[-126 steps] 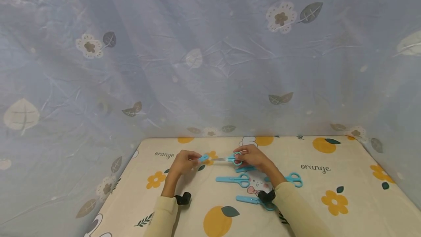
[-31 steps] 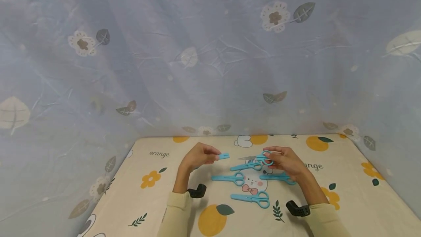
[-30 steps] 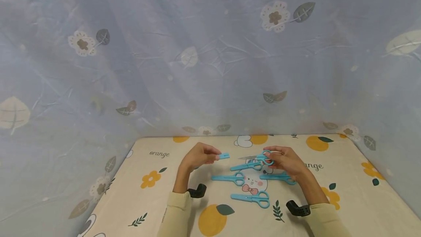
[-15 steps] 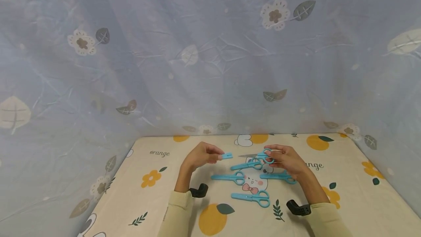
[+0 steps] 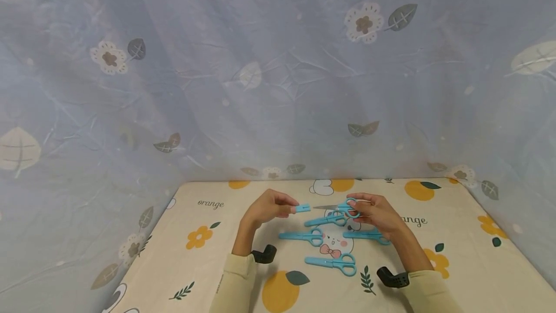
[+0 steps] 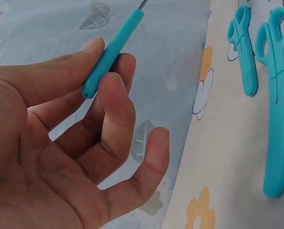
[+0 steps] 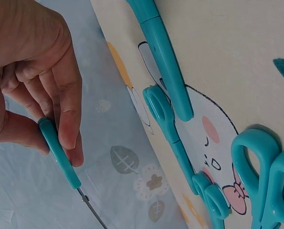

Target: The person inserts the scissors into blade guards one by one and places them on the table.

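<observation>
My left hand point(image 5: 268, 206) pinches a turquoise scissors blade cover point(image 5: 302, 208) between thumb and fingers, its end pointing right. Facing it, my right hand point(image 5: 377, 211) holds a pair of scissors point(image 5: 346, 207) by the turquoise handle loops. The bare metal blades point(image 5: 325, 207) are together and point left, their tip a short way from the cover. In the left wrist view, the cover point(image 6: 114, 53) slants up toward the blade tip point(image 6: 142, 5). The right wrist view has the handle point(image 7: 59, 152) edge-on, thumb and fingers at its upper end, with the blade point(image 7: 91, 208) below.
Several more turquoise scissors with covered blades lie on the patterned cloth: one pair point(image 5: 326, 219) just below the held blades, others at left point(image 5: 299, 236), front point(image 5: 331, 262) and under the right hand point(image 5: 366, 234). A grey-blue flowered curtain point(image 5: 278, 86) rises behind.
Both hands have shifted right since the oldest frame, the right one farther. Over the last second the left hand has brought the cover slightly right, closer to the blade tip; the scissors barely moved.
</observation>
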A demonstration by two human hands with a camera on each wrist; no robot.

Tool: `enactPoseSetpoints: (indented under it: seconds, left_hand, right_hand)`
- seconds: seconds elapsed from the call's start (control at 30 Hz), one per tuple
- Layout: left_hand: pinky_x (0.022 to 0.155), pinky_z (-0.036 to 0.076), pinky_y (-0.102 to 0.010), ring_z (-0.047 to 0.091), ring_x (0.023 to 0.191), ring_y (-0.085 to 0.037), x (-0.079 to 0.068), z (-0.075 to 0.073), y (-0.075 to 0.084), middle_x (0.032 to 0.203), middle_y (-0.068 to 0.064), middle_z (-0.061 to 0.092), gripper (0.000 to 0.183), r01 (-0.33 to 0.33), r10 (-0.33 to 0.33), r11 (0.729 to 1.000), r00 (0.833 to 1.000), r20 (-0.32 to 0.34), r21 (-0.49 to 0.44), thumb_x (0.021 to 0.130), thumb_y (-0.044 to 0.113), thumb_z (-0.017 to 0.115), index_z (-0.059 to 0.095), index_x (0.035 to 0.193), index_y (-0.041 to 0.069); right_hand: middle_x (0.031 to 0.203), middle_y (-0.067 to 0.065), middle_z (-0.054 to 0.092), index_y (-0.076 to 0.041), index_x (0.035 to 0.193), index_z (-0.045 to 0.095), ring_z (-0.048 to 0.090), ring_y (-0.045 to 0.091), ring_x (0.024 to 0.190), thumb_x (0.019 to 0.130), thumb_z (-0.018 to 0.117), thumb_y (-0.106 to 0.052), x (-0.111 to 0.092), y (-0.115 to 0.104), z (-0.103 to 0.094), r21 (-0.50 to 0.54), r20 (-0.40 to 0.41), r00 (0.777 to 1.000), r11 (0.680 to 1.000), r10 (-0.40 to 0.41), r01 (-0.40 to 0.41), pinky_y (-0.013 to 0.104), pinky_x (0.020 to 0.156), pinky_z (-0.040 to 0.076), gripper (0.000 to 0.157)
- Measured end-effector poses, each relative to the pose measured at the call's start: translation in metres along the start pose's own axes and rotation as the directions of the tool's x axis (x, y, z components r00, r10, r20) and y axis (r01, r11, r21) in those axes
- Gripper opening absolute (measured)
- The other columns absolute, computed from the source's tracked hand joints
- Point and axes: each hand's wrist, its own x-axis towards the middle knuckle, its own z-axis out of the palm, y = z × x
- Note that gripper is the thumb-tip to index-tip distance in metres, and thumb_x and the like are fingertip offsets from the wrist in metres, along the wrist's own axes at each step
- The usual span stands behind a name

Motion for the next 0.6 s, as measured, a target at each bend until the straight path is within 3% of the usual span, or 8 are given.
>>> enactPoseSetpoints:
  seconds: [0.17,0.6]
  left_hand:
    - [0.085,0.063,-0.031,0.071,0.110,-0.048,-0.0001,0.0005,0.0014,0.107,-0.008,0.081,0.019,-0.003,0.003,1.000,1.000,0.005,-0.017,0.098,0.015,0.079,0.083,0.113,0.005]
    - [0.086,0.063,-0.032,0.069,0.112,-0.052,-0.0018,0.0007,0.0021,0.106,-0.008,0.081,0.019,-0.007,0.007,0.999,1.000,0.014,-0.035,0.098,0.015,0.079,0.083,0.114,0.004]
  right_hand:
    - [0.108,-0.003,0.077,0.006,0.155,0.050,0.076,0.013,0.098,0.108,0.066,-0.024,0.0002,0.0009,0.0021,-0.007,-0.016,1.000,1.000,0.004,-0.004,0.029,0.087,0.064,0.058]
    - [0.110,-0.002,0.077,0.006,0.156,0.048,0.074,0.012,0.099,0.108,0.067,-0.027,-0.0011,-0.0031,0.0054,-0.014,-0.022,1.000,1.000,0.012,-0.012,0.028,0.089,0.063,0.062]
